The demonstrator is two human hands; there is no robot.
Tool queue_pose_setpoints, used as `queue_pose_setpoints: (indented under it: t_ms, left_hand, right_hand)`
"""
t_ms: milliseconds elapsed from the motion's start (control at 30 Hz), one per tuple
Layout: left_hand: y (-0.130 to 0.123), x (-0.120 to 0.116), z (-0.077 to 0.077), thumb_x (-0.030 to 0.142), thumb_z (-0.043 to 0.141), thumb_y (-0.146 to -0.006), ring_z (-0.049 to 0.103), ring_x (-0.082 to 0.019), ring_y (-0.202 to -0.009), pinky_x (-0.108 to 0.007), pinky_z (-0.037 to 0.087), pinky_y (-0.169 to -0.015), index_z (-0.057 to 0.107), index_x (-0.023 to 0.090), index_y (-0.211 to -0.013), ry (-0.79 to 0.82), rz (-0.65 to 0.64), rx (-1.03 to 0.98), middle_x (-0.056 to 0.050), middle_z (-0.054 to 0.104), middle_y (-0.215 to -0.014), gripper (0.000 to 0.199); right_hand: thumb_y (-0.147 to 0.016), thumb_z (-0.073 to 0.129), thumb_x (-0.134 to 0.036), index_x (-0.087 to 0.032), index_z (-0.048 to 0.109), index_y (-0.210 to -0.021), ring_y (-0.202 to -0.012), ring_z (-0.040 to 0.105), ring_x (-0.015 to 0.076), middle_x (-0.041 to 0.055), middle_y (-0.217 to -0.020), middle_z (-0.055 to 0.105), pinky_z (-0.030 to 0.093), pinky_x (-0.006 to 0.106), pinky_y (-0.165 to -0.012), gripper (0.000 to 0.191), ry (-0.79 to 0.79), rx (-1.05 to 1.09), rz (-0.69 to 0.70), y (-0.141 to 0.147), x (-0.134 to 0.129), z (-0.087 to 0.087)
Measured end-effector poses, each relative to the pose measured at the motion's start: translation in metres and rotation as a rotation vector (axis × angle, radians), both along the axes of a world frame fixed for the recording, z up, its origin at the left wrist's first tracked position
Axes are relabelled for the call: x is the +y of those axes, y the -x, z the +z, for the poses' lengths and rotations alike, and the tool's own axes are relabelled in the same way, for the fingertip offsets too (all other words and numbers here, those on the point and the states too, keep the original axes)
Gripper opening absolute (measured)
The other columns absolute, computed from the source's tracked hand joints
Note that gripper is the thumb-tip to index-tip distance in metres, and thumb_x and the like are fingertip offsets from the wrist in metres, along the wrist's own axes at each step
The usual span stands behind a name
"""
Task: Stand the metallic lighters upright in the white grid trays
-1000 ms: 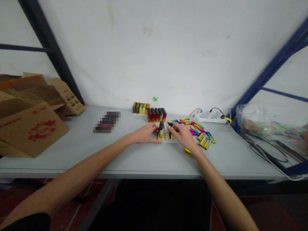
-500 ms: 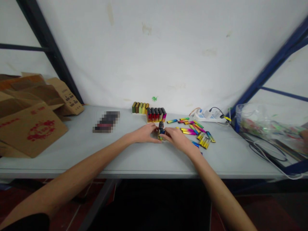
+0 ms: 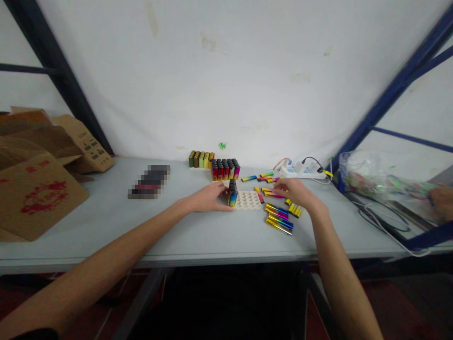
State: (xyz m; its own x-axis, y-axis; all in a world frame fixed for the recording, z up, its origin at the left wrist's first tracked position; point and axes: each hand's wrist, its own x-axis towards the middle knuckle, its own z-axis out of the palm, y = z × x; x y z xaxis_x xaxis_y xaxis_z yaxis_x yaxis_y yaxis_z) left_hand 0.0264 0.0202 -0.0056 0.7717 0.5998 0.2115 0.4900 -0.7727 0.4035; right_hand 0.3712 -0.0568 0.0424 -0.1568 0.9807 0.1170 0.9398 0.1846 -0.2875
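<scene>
A white tray [image 3: 248,200] with rows of round holes lies on the table. At its left end stands a row of lighters [image 3: 233,198] with black tops and blue-yellow bodies. My left hand [image 3: 209,197] curves round this end, thumb at the front and fingers at the back, gripping the tray beside the upright lighters. Over on the right, my right hand [image 3: 296,192] reaches down among loose shiny lighters [image 3: 274,193], thumb and forefinger apart at the yellow and magenta ones. Several more lighters [image 3: 279,218] lie nearer the table's front.
Behind the tray stand a filled block of red lighters [image 3: 225,170] and a green-yellow set [image 3: 201,159]. A power strip [image 3: 302,169] with cables sits by the wall. Cardboard boxes [image 3: 53,189] occupy the left, a blurred dark object [image 3: 150,182] beside them, plastic bags [image 3: 389,177] the right.
My right hand has left the row of lighters and moved right to the loose ones, uncovering the tray's holes. My left hand stays at the row. The view has shifted slightly.
</scene>
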Motion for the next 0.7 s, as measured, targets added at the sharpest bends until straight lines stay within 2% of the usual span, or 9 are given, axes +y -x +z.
queue_pose_setpoints:
  t_ms: [133, 233, 333, 500, 633, 700]
  left_hand:
    - [0.0, 0.0, -0.001, 0.073, 0.076, -0.076, 0.067, -0.032, -0.103, -0.038, 0.052, -0.091, 0.069, 0.013, -0.116, 0.007, 0.0, -0.002, -0.014, 0.069, -0.114, 0.073]
    - [0.0, 0.001, -0.001, 0.074, 0.076, -0.076, 0.067, -0.033, -0.103, -0.039, 0.053, -0.091, 0.069, 0.014, -0.116, 0.003, 0.003, 0.003, -0.014, 0.069, -0.115, 0.073]
    - [0.0, 0.001, -0.001, 0.074, 0.076, -0.077, 0.067, -0.032, -0.103, -0.039, 0.053, -0.091, 0.068, 0.014, -0.116, -0.002, 0.002, 0.012, -0.014, 0.068, -0.115, 0.073]
    - [0.001, 0.0, -0.001, 0.071, 0.077, -0.076, 0.067, -0.033, -0.105, -0.039, 0.052, -0.093, 0.068, 0.013, -0.116, 0.003, -0.005, -0.012, -0.014, 0.069, -0.116, 0.071]
    - [0.0, -0.001, 0.001, 0.072, 0.077, -0.075, 0.067, -0.032, -0.103, -0.039, 0.052, -0.092, 0.069, 0.014, -0.115, 0.013, 0.002, -0.017, -0.013, 0.069, -0.115, 0.071]
    - [0.0, -0.001, 0.001, 0.073, 0.077, -0.075, 0.067, -0.032, -0.101, -0.039, 0.053, -0.09, 0.069, 0.014, -0.113, 0.011, 0.005, -0.018, -0.013, 0.069, -0.113, 0.071]
  right_hand:
    - [-0.089, 0.075, -0.026, -0.017, 0.082, -0.103, -0.094, 0.072, 0.0275, 0.0118, -0.105, 0.08, 0.053, 0.033, -0.082, 0.018, 0.024, -0.115, -0.02, -0.026, 0.008, -0.015]
    - [-0.09, 0.074, -0.027, -0.017, 0.083, -0.102, -0.101, 0.072, 0.0296, 0.013, -0.108, 0.079, 0.054, 0.036, -0.088, 0.018, 0.005, -0.116, 0.018, -0.027, 0.011, -0.023]
    - [-0.094, 0.069, -0.029, -0.016, 0.081, -0.1, -0.102, 0.071, 0.0299, 0.015, -0.107, 0.079, 0.054, 0.038, -0.09, 0.019, -0.066, -0.066, 0.058, -0.022, 0.013, -0.024]
    - [-0.101, 0.058, -0.043, -0.017, 0.075, -0.099, -0.085, 0.073, 0.0244, 0.0119, -0.096, 0.079, 0.055, 0.034, -0.077, 0.031, -0.179, 0.193, 0.008, -0.011, 0.008, -0.014]
    - [-0.095, 0.063, -0.06, -0.018, 0.072, -0.103, -0.079, 0.075, 0.0244, 0.0105, -0.09, 0.079, 0.057, 0.034, -0.071, 0.043, -0.249, 0.473, -0.054, 0.002, 0.005, -0.007]
    - [-0.09, 0.068, -0.064, -0.018, 0.071, -0.101, -0.08, 0.076, 0.0253, 0.01, -0.09, 0.079, 0.058, 0.036, -0.073, 0.048, -0.303, 0.585, -0.07, 0.009, 0.006, -0.004]
